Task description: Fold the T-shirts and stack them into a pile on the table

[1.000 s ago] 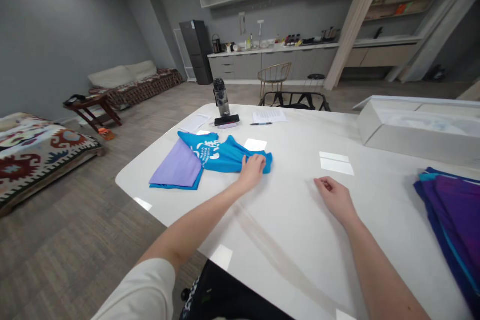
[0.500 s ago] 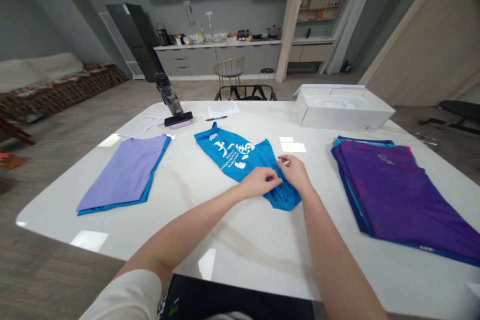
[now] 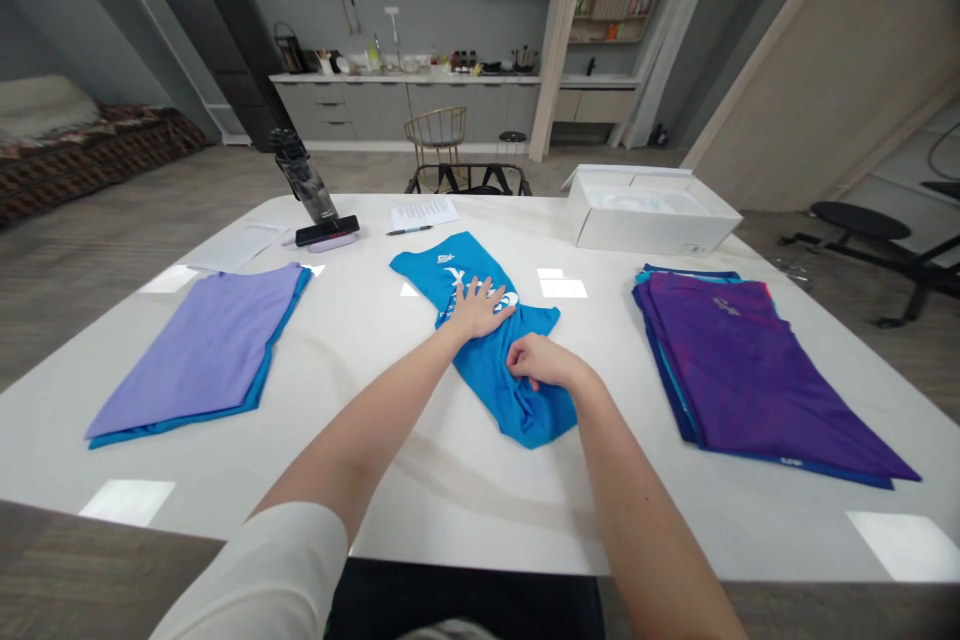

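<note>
A blue shirt with white print (image 3: pixel 495 370) lies crumpled in the middle of the white table (image 3: pixel 465 490). My left hand (image 3: pixel 478 308) rests flat on its upper part, fingers spread over the print. My right hand (image 3: pixel 541 361) sits just below and to the right, its fingers curled into the blue cloth and pinching a fold of it.
A folded lilac and blue stack (image 3: pixel 202 350) lies at the left, a purple and blue pile (image 3: pixel 742 370) at the right. At the back stand a dark bottle (image 3: pixel 301 180), a phone (image 3: pixel 327 231), a paper with a pen (image 3: pixel 423 214) and an open white box (image 3: pixel 649 212).
The view has swung right from the table's left end. The blue shirt has come off the lilac stack to the table's middle. My left hand now lies flat on it; my right hand grips it.
</note>
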`<act>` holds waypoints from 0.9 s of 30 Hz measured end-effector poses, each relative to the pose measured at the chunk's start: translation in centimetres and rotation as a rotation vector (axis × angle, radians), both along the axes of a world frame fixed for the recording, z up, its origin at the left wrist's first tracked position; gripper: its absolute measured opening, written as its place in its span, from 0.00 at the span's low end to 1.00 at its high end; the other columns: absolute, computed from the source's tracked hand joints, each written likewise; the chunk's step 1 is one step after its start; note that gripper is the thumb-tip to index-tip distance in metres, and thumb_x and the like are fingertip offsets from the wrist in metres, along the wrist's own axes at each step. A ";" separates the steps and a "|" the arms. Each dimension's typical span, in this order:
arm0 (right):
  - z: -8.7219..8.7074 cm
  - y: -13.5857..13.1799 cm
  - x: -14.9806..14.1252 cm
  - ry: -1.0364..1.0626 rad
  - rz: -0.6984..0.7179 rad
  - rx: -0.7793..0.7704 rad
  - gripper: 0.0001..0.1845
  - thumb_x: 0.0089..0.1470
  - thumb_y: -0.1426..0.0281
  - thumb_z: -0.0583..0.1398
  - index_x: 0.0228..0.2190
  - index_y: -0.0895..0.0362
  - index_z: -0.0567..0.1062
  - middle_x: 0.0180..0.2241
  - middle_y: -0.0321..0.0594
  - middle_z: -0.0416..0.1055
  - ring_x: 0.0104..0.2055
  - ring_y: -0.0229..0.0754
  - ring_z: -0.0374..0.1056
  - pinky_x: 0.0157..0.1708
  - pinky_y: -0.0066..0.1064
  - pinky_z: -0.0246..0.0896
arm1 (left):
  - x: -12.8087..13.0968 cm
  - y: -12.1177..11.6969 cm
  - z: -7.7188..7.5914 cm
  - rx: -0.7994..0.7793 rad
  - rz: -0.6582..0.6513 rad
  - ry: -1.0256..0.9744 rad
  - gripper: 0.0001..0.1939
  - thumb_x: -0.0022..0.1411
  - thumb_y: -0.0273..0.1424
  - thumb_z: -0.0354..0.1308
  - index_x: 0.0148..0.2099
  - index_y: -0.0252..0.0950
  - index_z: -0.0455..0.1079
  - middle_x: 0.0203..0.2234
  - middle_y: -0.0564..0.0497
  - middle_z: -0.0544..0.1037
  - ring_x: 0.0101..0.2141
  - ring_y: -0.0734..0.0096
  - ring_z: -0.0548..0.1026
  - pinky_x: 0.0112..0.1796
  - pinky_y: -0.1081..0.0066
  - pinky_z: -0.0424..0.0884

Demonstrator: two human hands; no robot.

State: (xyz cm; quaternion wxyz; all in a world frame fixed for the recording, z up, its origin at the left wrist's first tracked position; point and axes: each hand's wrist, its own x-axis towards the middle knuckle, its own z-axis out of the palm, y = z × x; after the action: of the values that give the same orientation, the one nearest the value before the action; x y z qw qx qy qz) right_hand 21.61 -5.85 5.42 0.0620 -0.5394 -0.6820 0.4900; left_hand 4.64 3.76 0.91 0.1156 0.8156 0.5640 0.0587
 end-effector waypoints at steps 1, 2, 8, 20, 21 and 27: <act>0.1 -0.1 0.1 0.025 0.029 -0.049 0.06 0.45 0.79 0.61 0.26 0.57 0.75 0.21 0.32 0.74 0.16 0.34 0.65 0.18 0.25 0.56 | 0.4 -0.1 0.0 0.009 -0.054 -0.005 0.39 0.70 0.59 0.37 0.75 0.47 0.55 0.75 0.46 0.49 0.73 0.39 0.43 0.67 0.34 0.35; 0.2 -0.2 0.2 0.054 0.048 -0.089 0.04 0.45 0.77 0.62 0.26 0.57 0.75 0.22 0.32 0.75 0.15 0.34 0.64 0.16 0.25 0.54 | 0.8 -0.3 0.0 0.021 -0.105 -0.010 0.39 0.70 0.59 0.38 0.75 0.47 0.55 0.75 0.45 0.50 0.73 0.40 0.44 0.67 0.35 0.35; 0.7 0.2 1.8 0.292 -0.011 0.020 0.18 0.53 0.54 0.66 0.28 0.56 0.74 0.25 0.36 0.76 0.17 0.32 0.59 0.18 0.26 0.51 | 2.9 -1.0 0.5 0.023 -0.462 -0.057 0.28 0.70 0.45 0.52 0.69 0.47 0.66 0.73 0.47 0.56 0.72 0.48 0.49 0.68 0.40 0.38; -2.3 2.4 5.2 -0.191 -0.706 0.673 0.17 0.57 0.62 0.61 0.44 0.55 0.81 0.37 0.44 0.79 0.37 0.47 0.72 0.40 0.35 0.63 | 3.1 -4.9 2.3 0.186 -0.093 -0.642 0.17 0.74 0.39 0.51 0.50 0.40 0.81 0.50 0.45 0.81 0.53 0.54 0.73 0.58 0.54 0.65; -2.5 2.4 5.3 -0.191 -0.662 0.674 0.20 0.56 0.63 0.61 0.48 0.56 0.80 0.41 0.46 0.79 0.38 0.47 0.72 0.42 0.36 0.64 | 2.6 -5.0 2.2 0.135 -0.059 -0.780 0.17 0.73 0.40 0.52 0.48 0.41 0.81 0.49 0.46 0.81 0.52 0.56 0.74 0.57 0.56 0.67; -2.8 2.3 2.6 0.037 -0.363 0.593 0.25 0.59 0.53 0.61 0.53 0.53 0.78 0.38 0.40 0.80 0.29 0.41 0.70 0.41 0.36 0.67 | -0.2 -4.8 1.7 -0.461 0.348 -1.685 0.22 0.63 0.50 0.63 0.48 0.39 0.79 0.36 0.49 0.84 0.42 0.59 0.81 0.46 0.61 0.77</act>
State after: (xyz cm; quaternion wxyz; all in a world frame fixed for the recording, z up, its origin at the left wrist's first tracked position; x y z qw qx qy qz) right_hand 24.25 -3.59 2.61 0.3143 -0.6015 -0.6865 0.2611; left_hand 4.42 -1.02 2.62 0.6425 0.3608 0.4055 0.5409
